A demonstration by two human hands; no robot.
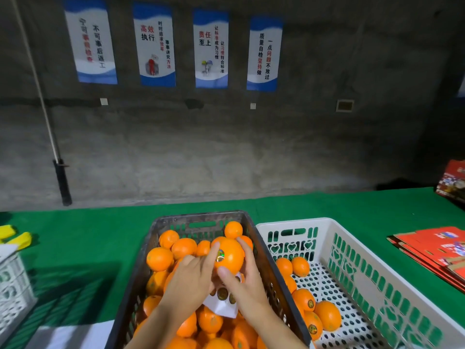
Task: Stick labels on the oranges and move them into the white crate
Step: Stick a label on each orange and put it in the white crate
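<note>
Hovering just above the heap in the dark crate (141, 268), one orange (232, 258) is clasped by the right hand (247, 285), with the thumb curled under it and the fingers wrapped round its far side. The fruit is slightly oval, and its long axis stands nearly upright. One round label (220, 256) is seen on its left face, turned toward the left hand (191, 275). That hand's forefinger is laid straight against the label. Whether its other fingers grasp anything cannot be told.

One white sheet (222, 308) is seen beneath both hands, and at least two round labels are carried on it. It cannot be told which hand holds it.

Three crates are counted. The dark one is piled with oranges (159, 259) too many to number. Touching its right side is the white crate (352, 263), where at least six oranges are lined along its left wall, two with labels showing. A third crate (12, 280) is cut off at the left edge.

All are set on one green cloth (88, 235). Flat red cartons (432, 250) are stacked at the right. Four posters (264, 54) are hung on the wall.
</note>
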